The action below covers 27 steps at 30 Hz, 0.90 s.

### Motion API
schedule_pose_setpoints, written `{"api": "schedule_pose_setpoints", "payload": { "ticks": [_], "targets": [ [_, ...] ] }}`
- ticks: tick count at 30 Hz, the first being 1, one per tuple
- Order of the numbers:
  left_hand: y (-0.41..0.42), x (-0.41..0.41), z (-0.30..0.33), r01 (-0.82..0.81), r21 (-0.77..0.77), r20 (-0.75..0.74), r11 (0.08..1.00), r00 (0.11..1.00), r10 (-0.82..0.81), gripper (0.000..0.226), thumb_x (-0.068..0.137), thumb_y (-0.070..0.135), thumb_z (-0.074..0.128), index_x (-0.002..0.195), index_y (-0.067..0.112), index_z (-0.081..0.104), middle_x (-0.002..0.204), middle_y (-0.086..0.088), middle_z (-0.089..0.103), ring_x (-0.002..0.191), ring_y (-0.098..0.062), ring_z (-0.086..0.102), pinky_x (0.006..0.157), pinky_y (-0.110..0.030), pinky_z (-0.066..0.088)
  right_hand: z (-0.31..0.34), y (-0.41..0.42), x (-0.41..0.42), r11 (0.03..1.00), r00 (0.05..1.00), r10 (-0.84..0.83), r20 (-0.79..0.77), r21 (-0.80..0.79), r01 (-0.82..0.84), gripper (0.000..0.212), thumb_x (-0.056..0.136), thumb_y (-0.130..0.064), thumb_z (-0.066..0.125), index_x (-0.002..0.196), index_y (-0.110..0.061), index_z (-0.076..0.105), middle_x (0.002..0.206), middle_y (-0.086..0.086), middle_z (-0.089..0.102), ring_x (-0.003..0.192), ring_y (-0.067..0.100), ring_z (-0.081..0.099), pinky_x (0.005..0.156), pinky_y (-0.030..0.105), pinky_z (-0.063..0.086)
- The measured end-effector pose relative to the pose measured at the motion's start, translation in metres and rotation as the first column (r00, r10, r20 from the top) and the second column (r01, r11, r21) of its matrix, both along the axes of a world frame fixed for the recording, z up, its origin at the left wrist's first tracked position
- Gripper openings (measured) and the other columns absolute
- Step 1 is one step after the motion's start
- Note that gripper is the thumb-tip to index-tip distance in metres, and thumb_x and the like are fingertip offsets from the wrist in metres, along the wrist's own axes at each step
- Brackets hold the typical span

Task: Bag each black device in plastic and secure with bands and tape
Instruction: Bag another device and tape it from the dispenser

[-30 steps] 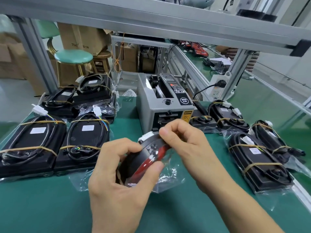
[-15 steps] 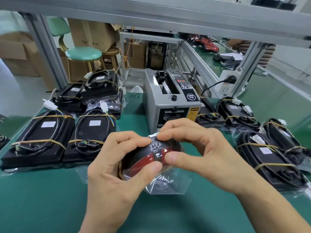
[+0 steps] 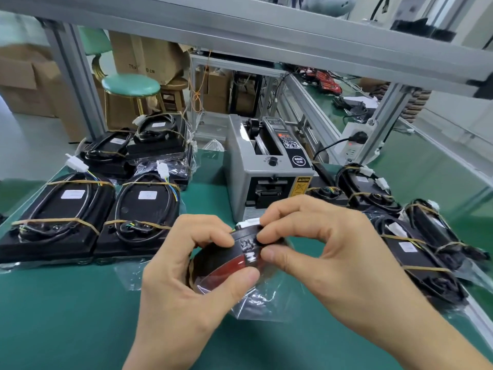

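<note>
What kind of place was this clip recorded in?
Most likely a factory packing station. A green-matted workbench under an aluminium frame holds rows of banded, bagged black devices, an automatic tape dispenser stands behind the hands, and cardboard cartons are stacked beyond.

Factory packing bench (image 3: 80,316), tape dispenser (image 3: 266,166)
</note>
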State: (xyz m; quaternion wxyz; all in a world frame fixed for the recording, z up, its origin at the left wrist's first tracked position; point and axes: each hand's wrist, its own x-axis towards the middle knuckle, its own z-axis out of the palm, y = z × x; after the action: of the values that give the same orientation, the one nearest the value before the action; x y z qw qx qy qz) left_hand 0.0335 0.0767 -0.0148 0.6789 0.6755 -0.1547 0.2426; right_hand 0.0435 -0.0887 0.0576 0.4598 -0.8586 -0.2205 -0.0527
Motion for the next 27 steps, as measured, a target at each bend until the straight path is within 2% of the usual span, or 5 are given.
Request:
{"api": "schedule_pose_setpoints", "payload": {
  "ticks": [12, 16, 21, 24, 27],
  "targets": [
    [-0.002, -0.001, 0.004, -0.026, -0.022, -0.022, 0.999, 0.999, 0.025, 0.031, 0.060, 0.030, 0.078, 0.084, 0.026, 0.059, 0.090, 0.006, 0.061, 0.081, -0.012, 0.060, 0.070, -0.018, 0.049, -0.004, 0.006, -0.007, 0.998, 0.998, -0.056, 0.014, 0.004, 0.056, 0.023, 0.066, -0.021, 0.076, 0.088, -0.029, 0.073, 0.103, -0.022, 0.065, 0.102, -0.003, 0.061, 0.087, 0.005, 0.040],
    [0.012, 0.007, 0.000, 0.028, -0.297, -0.163, 0.954, 0.983, -0.079, 0.048, 0.043, 0.031, 0.089, 0.086, 0.028, 0.068, 0.082, 0.004, 0.067, 0.074, -0.012, 0.062, 0.066, -0.023, 0.054, -0.019, -0.013, 0.014, 0.996, 0.946, 0.076, -0.317, -0.020, -0.086, 0.084, 0.062, -0.030, 0.090, 0.133, -0.042, 0.047, 0.132, -0.028, 0.053, 0.127, -0.009, 0.044, 0.110, 0.019, 0.031],
    [0.027, 0.015, -0.020, 0.154, -0.625, -0.248, 0.765, 0.891, -0.382, 0.037, 0.059, 0.006, 0.073, 0.092, 0.023, 0.072, 0.091, -0.005, 0.069, 0.083, -0.022, 0.067, 0.069, -0.037, 0.060, -0.050, 0.000, 0.015, 0.994, 0.909, 0.101, -0.404, 0.085, -0.073, 0.059, 0.064, -0.010, 0.086, 0.116, -0.029, 0.063, 0.107, -0.006, 0.072, 0.101, 0.012, 0.068, 0.095, 0.036, 0.051],
    [0.048, 0.016, -0.021, 0.171, -0.476, -0.288, 0.863, 0.896, -0.337, 0.056, 0.052, 0.001, 0.072, 0.103, 0.026, 0.073, 0.107, -0.002, 0.068, 0.105, -0.021, 0.060, 0.094, -0.036, 0.051, -0.052, -0.003, 0.014, 0.990, 0.984, -0.020, -0.180, -0.142, -0.006, 0.058, 0.058, -0.029, 0.083, 0.110, -0.038, 0.061, 0.100, -0.015, 0.067, 0.090, 0.003, 0.065, 0.082, 0.027, 0.052],
    [0.054, 0.010, -0.006, 0.161, -0.006, -0.269, 0.987, 0.950, -0.157, 0.048, 0.060, 0.039, 0.073, 0.108, 0.036, 0.070, 0.118, 0.005, 0.065, 0.114, -0.013, 0.057, 0.100, -0.026, 0.038, -0.047, 0.003, 0.012, 0.869, 0.997, -0.044, 0.056, -0.490, 0.065, 0.056, 0.059, -0.043, 0.077, 0.111, -0.040, 0.058, 0.096, -0.018, 0.060, 0.089, 0.004, 0.055, 0.081, 0.028, 0.046]
  ]
}}
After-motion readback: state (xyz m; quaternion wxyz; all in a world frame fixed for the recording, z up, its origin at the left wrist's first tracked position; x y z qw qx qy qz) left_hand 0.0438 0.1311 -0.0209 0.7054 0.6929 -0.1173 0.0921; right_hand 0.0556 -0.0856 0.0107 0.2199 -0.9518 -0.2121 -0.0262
